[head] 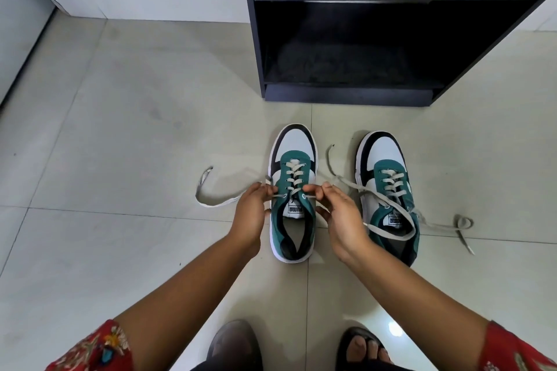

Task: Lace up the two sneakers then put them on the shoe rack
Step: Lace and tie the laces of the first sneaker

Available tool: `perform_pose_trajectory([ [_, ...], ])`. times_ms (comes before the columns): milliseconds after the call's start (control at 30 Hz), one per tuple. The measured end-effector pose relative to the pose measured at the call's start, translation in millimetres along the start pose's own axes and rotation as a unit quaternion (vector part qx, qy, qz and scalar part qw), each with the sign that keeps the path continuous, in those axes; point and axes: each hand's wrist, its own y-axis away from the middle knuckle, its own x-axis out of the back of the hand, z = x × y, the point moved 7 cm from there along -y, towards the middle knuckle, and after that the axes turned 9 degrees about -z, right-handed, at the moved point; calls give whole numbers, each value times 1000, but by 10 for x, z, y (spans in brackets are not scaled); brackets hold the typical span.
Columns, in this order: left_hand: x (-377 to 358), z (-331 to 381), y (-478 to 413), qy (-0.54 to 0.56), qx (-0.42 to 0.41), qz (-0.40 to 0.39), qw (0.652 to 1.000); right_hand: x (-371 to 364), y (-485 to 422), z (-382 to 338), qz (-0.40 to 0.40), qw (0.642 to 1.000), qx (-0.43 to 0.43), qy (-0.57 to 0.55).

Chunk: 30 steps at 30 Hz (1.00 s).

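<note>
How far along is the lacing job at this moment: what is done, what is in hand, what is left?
Done: both sneakers look laced up the eyelets, none tied. In hand: the left hand and right hand each pinch a lace end of the left sneaker at its top eyelets. Left: the right sneaker has loose laces trailing over the floor, and both shoes stand before the shoe rack, whose visible shelves hold nothing.

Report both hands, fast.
Left hand: pinched shut on the lace of the left sneaker.
Right hand: pinched shut on the same lace's other end.

Pale tiled floor (126, 105), white wall panel (144, 6) behind.
</note>
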Motion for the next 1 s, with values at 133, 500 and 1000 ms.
perform_pose_trajectory([
  [133,41,-12,-45,0,20,13,1000,44,-8,47,13,999,-27,-12],
  [500,-298,792,193,-317,-336,-196,865,-598,174,-824,-140,757,197,607],
  [1000,-122,876,149,-455,-311,3,835,-342,370,-833,20,754,266,601],
])
